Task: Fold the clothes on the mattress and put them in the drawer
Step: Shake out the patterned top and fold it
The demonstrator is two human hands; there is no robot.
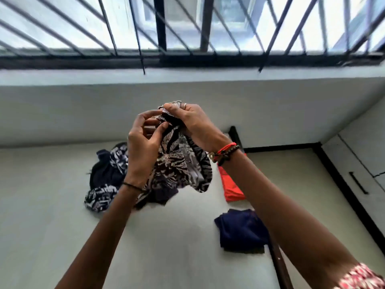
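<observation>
Head view: both hands, left hand [143, 149] and right hand [187, 119], grip patterned garment [179, 163], hanging vertically.

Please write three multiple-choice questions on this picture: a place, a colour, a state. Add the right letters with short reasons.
1. Where lies the folded dark blue cloth? A chair; B mattress; C basket.
2. What colour is the cloth under the right wrist? A green; B yellow; C orange.
3. How is the patterned cloth? A held in the air; B spread flat; C folded.
Answers: 1 B, it rests on the pale mattress; 2 C, it is plainly orange; 3 A, the left hand and right hand grip it above the mattress.
</observation>
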